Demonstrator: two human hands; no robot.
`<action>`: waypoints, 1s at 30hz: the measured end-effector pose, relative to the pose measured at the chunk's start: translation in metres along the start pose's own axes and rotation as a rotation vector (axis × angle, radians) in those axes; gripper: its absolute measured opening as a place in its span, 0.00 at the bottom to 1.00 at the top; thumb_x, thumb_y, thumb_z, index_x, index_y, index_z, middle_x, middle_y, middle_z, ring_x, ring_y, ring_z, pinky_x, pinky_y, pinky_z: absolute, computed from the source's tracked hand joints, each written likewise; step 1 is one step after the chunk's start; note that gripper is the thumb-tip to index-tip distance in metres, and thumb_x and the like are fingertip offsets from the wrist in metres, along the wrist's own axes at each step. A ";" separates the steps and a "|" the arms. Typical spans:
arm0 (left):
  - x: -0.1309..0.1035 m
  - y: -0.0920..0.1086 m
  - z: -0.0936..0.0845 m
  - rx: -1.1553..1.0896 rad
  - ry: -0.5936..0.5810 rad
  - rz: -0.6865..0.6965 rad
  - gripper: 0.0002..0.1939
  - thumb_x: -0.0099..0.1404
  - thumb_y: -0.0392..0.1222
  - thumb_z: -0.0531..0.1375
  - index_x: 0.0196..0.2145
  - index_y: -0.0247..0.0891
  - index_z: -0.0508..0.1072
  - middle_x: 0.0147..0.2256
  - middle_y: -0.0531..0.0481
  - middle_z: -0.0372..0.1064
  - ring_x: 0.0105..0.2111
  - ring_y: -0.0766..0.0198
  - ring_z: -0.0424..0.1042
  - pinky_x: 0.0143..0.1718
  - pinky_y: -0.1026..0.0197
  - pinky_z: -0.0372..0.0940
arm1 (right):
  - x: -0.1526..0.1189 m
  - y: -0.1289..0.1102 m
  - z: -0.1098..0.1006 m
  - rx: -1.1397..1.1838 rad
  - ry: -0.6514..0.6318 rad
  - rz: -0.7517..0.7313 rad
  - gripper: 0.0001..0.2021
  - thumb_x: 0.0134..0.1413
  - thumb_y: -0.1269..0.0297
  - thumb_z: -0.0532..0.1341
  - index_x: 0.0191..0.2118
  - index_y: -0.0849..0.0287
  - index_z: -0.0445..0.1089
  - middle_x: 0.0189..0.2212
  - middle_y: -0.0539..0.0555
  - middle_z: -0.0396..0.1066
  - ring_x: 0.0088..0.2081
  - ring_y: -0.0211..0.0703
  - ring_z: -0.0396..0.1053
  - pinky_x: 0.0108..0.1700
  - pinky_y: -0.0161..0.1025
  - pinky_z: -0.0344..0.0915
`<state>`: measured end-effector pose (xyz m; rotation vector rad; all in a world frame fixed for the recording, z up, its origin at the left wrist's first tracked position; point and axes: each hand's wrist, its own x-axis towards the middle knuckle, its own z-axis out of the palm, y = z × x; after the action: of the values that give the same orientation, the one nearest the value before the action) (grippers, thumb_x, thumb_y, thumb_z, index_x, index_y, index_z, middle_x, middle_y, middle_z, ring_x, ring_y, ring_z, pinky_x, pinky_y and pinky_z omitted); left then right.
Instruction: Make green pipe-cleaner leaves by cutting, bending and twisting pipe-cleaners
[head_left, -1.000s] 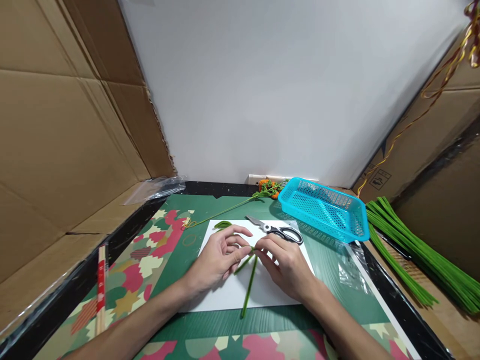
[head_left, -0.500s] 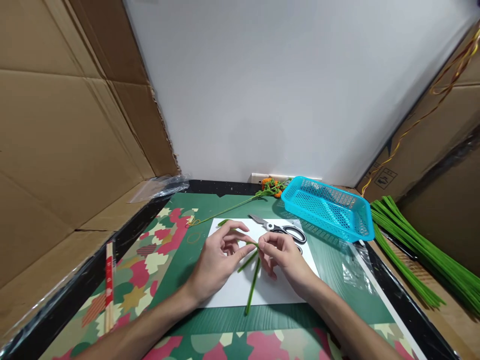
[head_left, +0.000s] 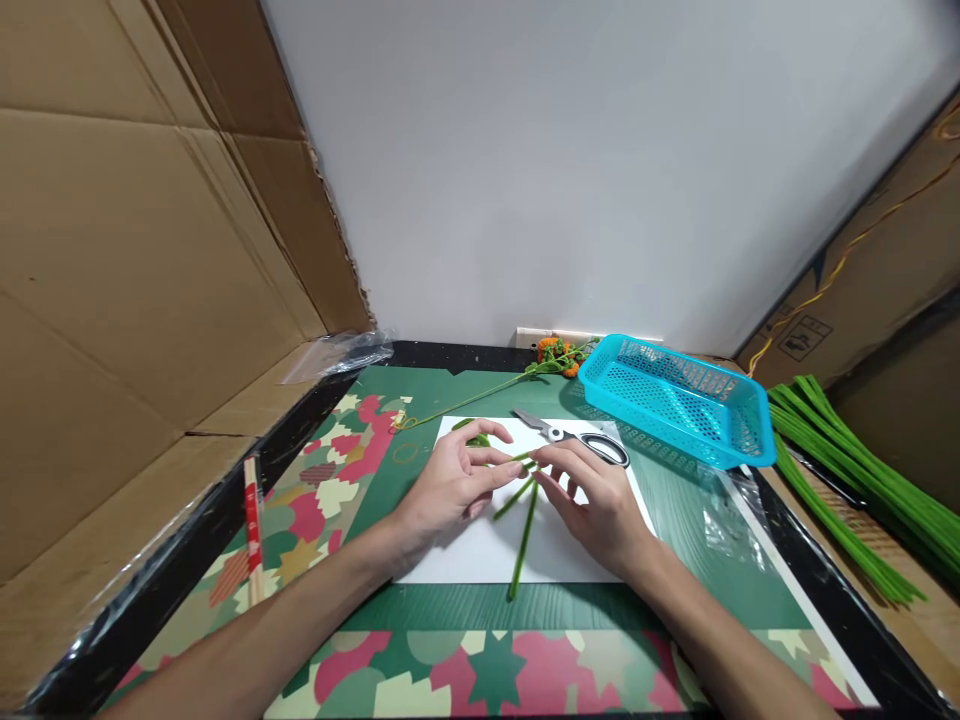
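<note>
1. The left hand (head_left: 450, 485) pinches the green wire (head_left: 523, 540) between thumb and fingertip, its other fingers loosely curled.
2. The right hand (head_left: 596, 490) meets it there, thumb and fingers bent onto the same spot, so both hands grasp the piece; the fingertips hide how its strands cross, and I can't tell how firmly the right one grips.
3. The wire is held over the paper (head_left: 472, 562), a shorter leg slanting down to the left and a longer one dropping toward the near edge.
4. It looks fuzzy and very light, probably soft outside over a thin bendable core. It should keep a bend and slip little; hard rubbing might strip the pile, and cut ends could prick.
5. The best hold is a fingertip pinch close to the crossing, one hand steadying while the other bends; holding far down a leg would let it flex.
6. A green loop (head_left: 471, 431) lies behind the left fingers, and the scissors (head_left: 555, 433) lie just beyond the right.
7. Farther off are the basket (head_left: 675, 405), the orange flower (head_left: 553, 350) and, at right, a bundle (head_left: 862, 465) of similar wires.
</note>
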<state>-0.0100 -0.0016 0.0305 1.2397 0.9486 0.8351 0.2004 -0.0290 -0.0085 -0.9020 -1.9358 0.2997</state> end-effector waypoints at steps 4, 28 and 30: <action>0.000 0.000 0.002 -0.012 -0.071 -0.010 0.25 0.62 0.52 0.73 0.46 0.40 0.66 0.31 0.52 0.78 0.14 0.80 0.53 0.14 0.73 0.43 | -0.002 0.006 -0.003 -0.080 -0.015 -0.054 0.12 0.74 0.67 0.59 0.57 0.53 0.73 0.49 0.59 0.77 0.41 0.44 0.78 0.35 0.37 0.71; -0.010 -0.022 0.009 0.600 0.203 0.476 0.05 0.69 0.41 0.67 0.42 0.42 0.82 0.34 0.53 0.80 0.22 0.71 0.63 0.25 0.66 0.60 | 0.004 -0.017 0.008 0.291 0.091 0.527 0.08 0.57 0.63 0.68 0.29 0.59 0.76 0.19 0.47 0.69 0.19 0.35 0.60 0.22 0.34 0.53; -0.010 -0.021 0.009 0.648 0.192 0.506 0.06 0.71 0.39 0.65 0.41 0.43 0.84 0.34 0.53 0.81 0.23 0.70 0.63 0.26 0.66 0.60 | 0.002 -0.018 0.010 0.200 0.113 0.416 0.07 0.60 0.65 0.66 0.31 0.59 0.77 0.23 0.49 0.72 0.20 0.35 0.61 0.24 0.34 0.57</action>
<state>-0.0052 -0.0176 0.0113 2.0424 1.1243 1.0968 0.1832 -0.0387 -0.0025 -1.1560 -1.5711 0.6590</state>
